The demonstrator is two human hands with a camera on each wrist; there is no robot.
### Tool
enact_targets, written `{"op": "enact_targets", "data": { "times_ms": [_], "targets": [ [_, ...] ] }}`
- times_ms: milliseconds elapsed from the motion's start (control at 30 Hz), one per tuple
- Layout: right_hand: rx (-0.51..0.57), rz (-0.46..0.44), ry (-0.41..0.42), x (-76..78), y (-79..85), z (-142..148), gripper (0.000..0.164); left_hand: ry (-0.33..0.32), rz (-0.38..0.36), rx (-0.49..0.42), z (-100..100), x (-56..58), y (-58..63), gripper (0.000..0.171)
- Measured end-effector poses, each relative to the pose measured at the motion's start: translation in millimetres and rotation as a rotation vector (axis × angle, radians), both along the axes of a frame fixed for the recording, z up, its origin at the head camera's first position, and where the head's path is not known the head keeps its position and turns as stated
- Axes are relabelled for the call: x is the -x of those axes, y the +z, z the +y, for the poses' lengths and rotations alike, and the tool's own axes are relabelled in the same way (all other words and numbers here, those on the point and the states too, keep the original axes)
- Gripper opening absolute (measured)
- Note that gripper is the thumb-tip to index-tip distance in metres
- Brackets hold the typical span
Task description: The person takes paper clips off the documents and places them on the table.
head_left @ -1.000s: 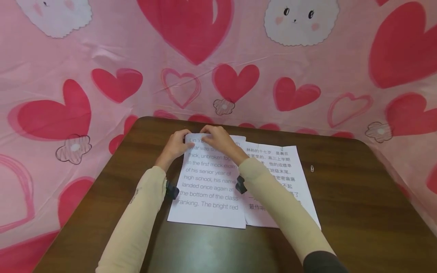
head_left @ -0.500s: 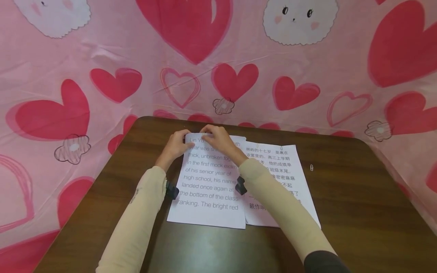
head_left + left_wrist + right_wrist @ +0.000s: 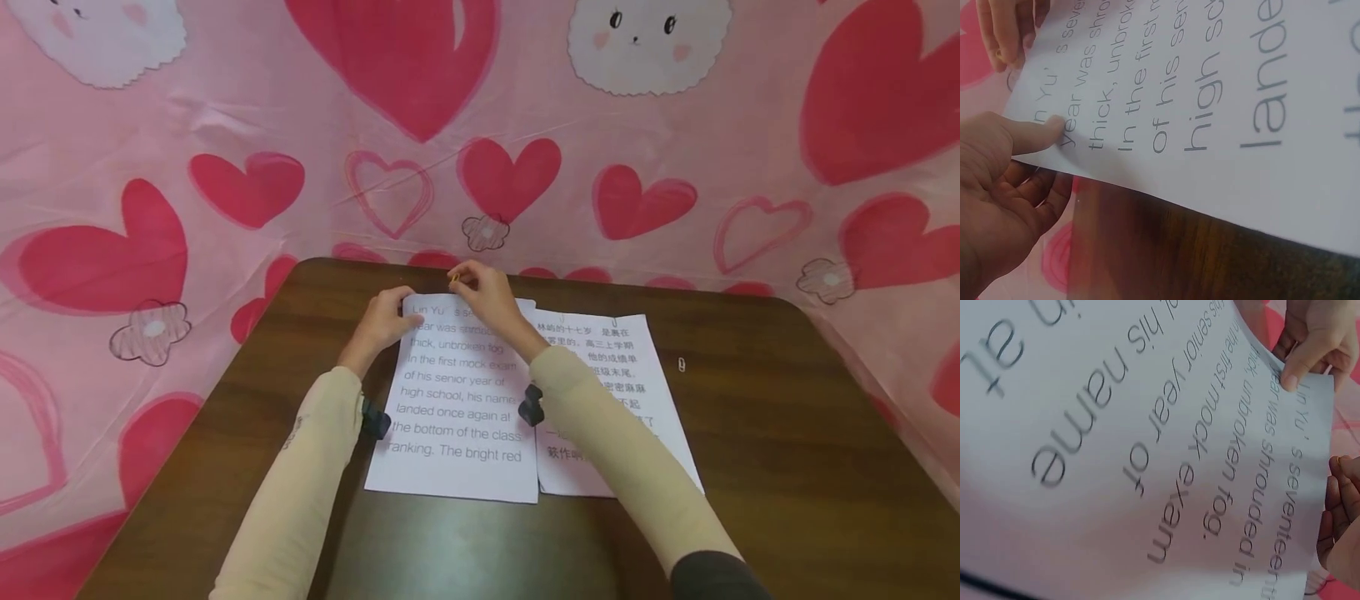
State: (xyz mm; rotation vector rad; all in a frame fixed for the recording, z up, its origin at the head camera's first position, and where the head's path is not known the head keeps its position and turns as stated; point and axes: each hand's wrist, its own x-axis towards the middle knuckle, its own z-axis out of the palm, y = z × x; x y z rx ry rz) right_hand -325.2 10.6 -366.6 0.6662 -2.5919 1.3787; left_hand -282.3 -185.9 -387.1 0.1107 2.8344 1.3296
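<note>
A white sheet of large English print (image 3: 457,408) lies toward the left on the table. My left hand (image 3: 382,321) pinches its top left corner, thumb on the print and fingers beneath, as the left wrist view shows. Just beyond the top edge, my right hand (image 3: 491,300) pinches a small gold paper clip (image 3: 454,279) between thumb and fingertips. The clip appears apart from the paper. In the right wrist view the fingers of the right hand (image 3: 1344,519) are curled by the sheet's top edge, and the clip cannot be made out there.
A second sheet with Chinese print (image 3: 630,387) lies to the right, partly under my right forearm. Small clips sit on its top edge, one dark clip (image 3: 614,322) plainest. A loose silver paper clip (image 3: 681,364) rests on the brown table (image 3: 780,433). Pink heart-patterned cloth (image 3: 525,100) hangs behind.
My right hand has drawn back slightly from the sheet's top edge, and the gold paper clip now shows at its fingertips. The left hand keeps its hold on the corner.
</note>
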Motion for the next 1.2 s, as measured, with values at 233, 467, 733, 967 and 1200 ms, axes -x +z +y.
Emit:
{"op": "enact_targets", "data": {
  "times_ms": [233,467,733,967,1200],
  "targets": [
    [0.028,0.023,-0.042,0.7,7.7,40.2,0.020,-0.006,0.030,0.018,-0.2,1.2,0.1,0.029],
    [0.014,-0.013,-0.091,-1.5,3.6,94.3,0.022,0.022,0.039,0.050,-3.9,1.6,1.0,0.029],
    [-0.050,0.038,-0.179,-10.4,0.3,160.4,0.022,0.015,0.042,0.061,2.3,3.4,-1.4,0.029],
    [-0.058,0.049,-0.299,-22.2,-2.6,214.7,0.022,0.004,0.030,0.082,0.7,3.7,-1.5,0.032],
    [-0.062,0.094,-0.396,-29.1,-7.6,263.0,0.023,0.003,0.035,0.077,1.7,4.6,1.9,0.031]
  ]
}}
